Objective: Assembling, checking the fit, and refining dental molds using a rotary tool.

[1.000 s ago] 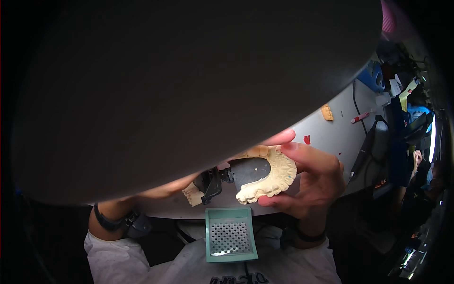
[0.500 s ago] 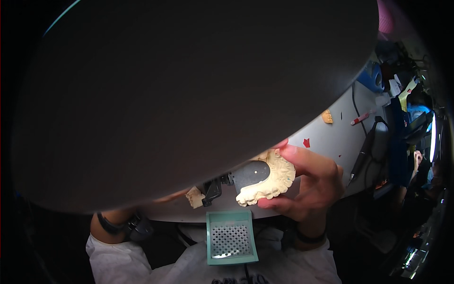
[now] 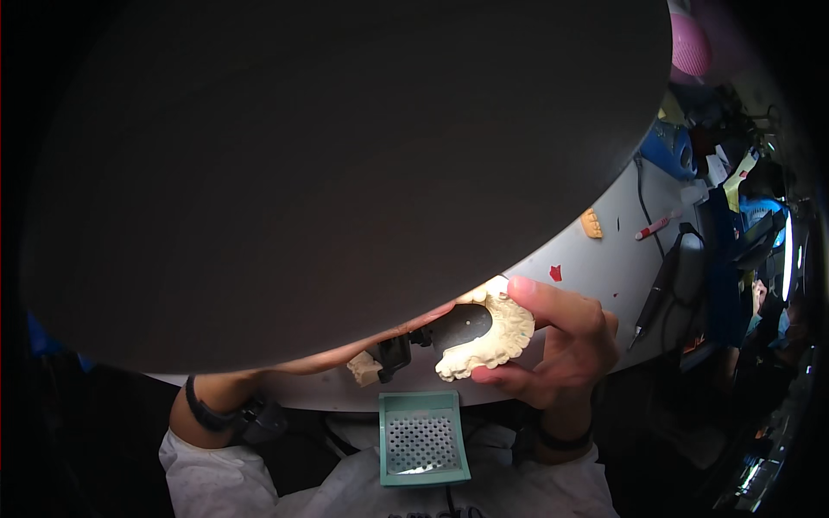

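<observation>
A cream plaster dental cast, horseshoe-shaped with a row of teeth, is pinched at its outer edge between the thumb and index finger of my right hand. A dark plate fills the cast's arch. It joins a black hinge, beside which a second, smaller plaster piece shows. My left hand reaches along the far side of the hinge towards the cast. Only a thin strip of it shows; its fingers are hidden behind a large dark rounded shape.
That dark shape covers most of the upper view. A green tray with a perforated plate sits at the near table edge. Farther right lie a small tooth model, a red scrap, a red-and-white pen and a corded handpiece.
The dark shape has shifted slightly left and up in view, baring more of my left forearm and hand. The cast has turned slightly, and my right hand keeps its pinch on it.
</observation>
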Motion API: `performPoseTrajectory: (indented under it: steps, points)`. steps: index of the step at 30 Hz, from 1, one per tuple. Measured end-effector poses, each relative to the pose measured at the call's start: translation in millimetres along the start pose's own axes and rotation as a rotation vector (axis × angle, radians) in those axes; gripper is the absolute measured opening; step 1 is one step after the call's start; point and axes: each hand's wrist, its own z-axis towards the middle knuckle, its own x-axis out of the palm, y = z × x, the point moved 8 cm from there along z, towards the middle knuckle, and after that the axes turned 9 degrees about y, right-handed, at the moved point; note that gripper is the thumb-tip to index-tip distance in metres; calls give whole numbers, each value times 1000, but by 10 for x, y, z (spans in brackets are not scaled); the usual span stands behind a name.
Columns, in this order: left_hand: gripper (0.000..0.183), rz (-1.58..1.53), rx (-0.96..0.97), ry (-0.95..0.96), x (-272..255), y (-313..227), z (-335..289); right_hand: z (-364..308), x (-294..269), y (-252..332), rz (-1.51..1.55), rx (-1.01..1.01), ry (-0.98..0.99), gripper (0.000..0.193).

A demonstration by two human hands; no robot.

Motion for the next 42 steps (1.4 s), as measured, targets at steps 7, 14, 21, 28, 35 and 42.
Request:
performPoseTrajectory:
  steps: [7,14,21,28,35,42]
  points:
    - [43,902,-224,25,170,-236,12,22,4,11,-45,-59,17,72]
    - [44,856,-218,10,159,-203,30,40,2,5,-43,-86,28,68]
    - [45,827,-212,-3,177,-154,23,115,-12,9,169,-141,-56,55]
    - [46,796,-215,-31,148,-154,-6,143,40,-6,111,-133,-42,55]
    - [47,751,-228,-60,108,-113,39,101,38,4,-100,-44,47,64]
    - [49,672,-305,-110,4,-67,33,115,106,-84,-36,-5,55,59]
